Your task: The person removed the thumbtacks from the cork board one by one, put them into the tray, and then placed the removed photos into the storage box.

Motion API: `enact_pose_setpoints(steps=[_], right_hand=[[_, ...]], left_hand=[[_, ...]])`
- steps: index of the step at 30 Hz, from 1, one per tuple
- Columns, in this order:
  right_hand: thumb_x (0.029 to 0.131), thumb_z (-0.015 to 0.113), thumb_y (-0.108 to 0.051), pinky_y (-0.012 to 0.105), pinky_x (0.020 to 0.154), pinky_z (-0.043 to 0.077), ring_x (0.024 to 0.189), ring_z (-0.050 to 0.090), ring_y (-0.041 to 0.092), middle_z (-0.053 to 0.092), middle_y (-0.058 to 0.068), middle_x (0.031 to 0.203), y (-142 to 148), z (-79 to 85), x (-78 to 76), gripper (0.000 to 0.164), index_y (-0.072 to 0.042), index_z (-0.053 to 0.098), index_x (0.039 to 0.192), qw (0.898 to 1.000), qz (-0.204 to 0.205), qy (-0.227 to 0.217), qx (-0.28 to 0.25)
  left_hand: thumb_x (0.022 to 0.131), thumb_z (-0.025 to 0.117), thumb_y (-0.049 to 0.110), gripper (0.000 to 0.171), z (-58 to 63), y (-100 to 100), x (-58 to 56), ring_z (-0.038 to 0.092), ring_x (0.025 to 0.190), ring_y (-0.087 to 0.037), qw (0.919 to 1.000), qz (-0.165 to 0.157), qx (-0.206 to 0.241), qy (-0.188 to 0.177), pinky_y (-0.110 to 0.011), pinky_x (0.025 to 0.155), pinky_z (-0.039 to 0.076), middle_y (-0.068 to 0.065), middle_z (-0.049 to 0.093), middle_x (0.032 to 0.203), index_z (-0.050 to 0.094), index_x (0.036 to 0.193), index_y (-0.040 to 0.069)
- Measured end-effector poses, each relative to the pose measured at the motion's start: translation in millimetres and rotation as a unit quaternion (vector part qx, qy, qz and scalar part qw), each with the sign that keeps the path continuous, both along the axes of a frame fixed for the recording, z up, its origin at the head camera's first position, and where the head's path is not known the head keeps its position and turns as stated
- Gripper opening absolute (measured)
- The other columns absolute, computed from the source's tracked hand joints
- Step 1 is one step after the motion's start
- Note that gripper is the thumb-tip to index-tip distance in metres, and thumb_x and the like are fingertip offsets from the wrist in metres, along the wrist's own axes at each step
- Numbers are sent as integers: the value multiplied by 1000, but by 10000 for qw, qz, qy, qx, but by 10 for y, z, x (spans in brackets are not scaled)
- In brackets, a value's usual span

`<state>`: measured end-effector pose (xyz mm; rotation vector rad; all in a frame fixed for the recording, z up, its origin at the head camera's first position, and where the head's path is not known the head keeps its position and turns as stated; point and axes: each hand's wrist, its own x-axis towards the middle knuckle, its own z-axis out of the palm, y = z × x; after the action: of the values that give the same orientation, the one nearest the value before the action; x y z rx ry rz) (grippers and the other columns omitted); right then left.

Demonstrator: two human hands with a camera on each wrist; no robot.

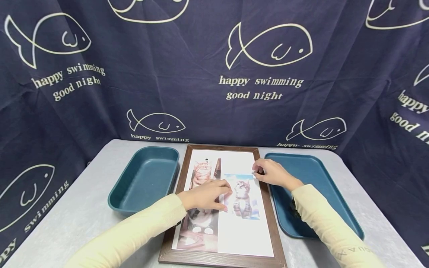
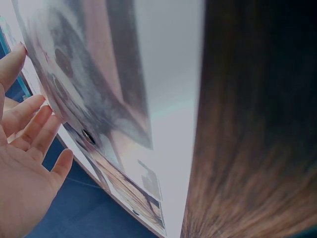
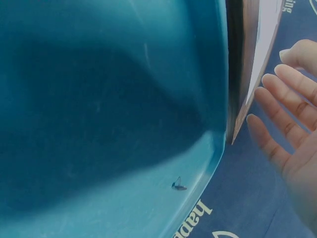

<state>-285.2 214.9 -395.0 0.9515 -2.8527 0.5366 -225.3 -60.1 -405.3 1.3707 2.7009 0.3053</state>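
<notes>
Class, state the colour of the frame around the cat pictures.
The frame is brown, best seen in the head view.

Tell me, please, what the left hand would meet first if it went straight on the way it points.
Probably the single-kitten picture: in the head view, the left hand overlaps its left edge, though depth is unclear and they may be touching.
</notes>
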Motion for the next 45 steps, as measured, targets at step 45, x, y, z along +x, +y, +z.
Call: enact_pose_setpoints(steps=[45], right_hand=[[73,75,-24,32,66,43,77,53,14,60,-2,86,-208,-49,46,25,-14,63,92,9983,-128,-316,468]], left_hand=[[84,61,43,44,29,36,59,49,116,-14,9981,33,-377,488,-35,101,35,4,52,123,56,120,18]])
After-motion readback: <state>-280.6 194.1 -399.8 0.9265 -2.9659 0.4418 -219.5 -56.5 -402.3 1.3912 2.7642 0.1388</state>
